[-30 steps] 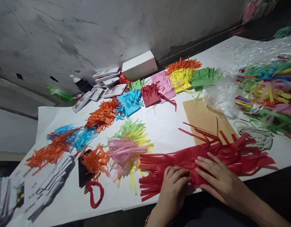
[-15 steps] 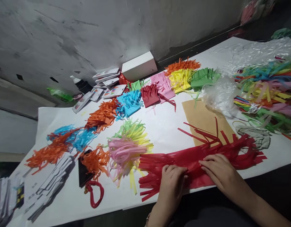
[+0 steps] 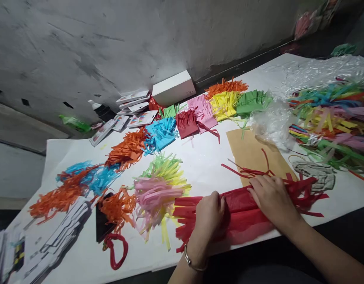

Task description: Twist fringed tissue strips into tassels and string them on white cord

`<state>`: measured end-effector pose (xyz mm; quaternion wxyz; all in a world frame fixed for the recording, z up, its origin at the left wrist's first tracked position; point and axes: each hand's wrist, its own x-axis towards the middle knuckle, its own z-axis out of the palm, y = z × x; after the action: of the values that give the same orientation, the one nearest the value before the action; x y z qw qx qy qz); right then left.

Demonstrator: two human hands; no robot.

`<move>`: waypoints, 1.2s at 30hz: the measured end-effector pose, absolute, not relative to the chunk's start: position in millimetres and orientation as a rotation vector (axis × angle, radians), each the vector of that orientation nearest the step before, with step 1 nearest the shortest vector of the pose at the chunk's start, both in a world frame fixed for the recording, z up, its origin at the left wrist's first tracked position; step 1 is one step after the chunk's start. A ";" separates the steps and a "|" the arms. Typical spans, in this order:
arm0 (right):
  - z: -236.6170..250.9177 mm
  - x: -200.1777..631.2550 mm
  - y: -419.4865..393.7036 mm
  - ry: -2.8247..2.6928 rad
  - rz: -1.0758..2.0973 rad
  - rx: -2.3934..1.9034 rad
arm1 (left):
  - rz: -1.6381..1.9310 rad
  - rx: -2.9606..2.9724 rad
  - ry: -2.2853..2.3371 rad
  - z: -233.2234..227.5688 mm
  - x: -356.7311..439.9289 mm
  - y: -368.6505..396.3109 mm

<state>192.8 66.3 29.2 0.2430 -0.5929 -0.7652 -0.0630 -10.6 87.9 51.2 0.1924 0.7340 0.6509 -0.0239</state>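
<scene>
white box [image 3: 173,86]: i read no print on the faces shown.
card packets [image 3: 133,99]: coloured graphics on them, lettering too small for me to read.
flat packs [image 3: 104,131]: printed marks there, blurred, i can't make out a word.
bottle [image 3: 99,110]: no label i can read.
stack at left edge [image 3: 10,252]: yellow and black patch, text unreadable.
brown sheet [image 3: 249,152]: plain, no writing.
net: i find no readable text, brand, number or sign anywhere.

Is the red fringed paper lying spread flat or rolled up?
Partly rolled: the red fringed paper bulges into a tube under both hands, fringes splaying at each end.
</scene>
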 end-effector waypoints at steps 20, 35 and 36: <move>17.9 182.4 44.6 -2.286 -0.018 -1.003 | 0.726 2.704 1.323 27.4 -22.2 51.3; 14.7 200.6 40.1 -2.109 0.088 -1.441 | 0.450 2.480 1.595 25.6 -28.3 50.6; 15.9 198.1 42.3 -2.092 0.068 -1.495 | 0.394 2.456 1.665 27.5 -24.9 52.8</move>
<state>198.1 42.3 15.9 0.2808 -0.5580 -0.7805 0.0253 -24.9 52.8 27.5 0.0744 0.8183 0.5547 0.1312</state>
